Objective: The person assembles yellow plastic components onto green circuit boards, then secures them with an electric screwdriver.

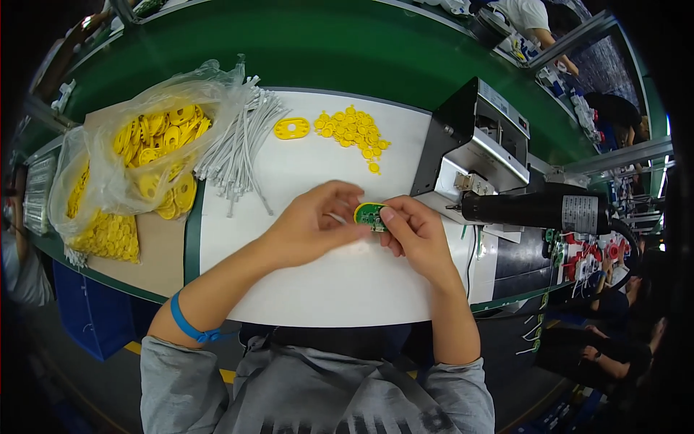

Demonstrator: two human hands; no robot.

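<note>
My right hand (pixel 421 235) pinches a small green circuit board (pixel 371 217) seated in a yellow rounded plastic shell, thumb on top and fingers beneath. Just to the left, my left hand (pixel 311 223) has its fingers curved and apart. Its thumb reaches close to the board's lower left edge; whether it touches cannot be made out. Beyond the hands, a yellow oval plastic cover (pixel 291 129) lies flat on the white work surface (pixel 289 300). A loose pile of small round yellow plastic pieces (pixel 352 130) is to its right.
At the left, clear plastic bags hold yellow parts (pixel 160 134) and smaller yellow pieces (pixel 108 235). A bundle of white cable ties (pixel 242 145) lies beside them. On the right stand a black-and-silver machine (pixel 481 141) and a black electric screwdriver (pixel 535 210). Other people work further right.
</note>
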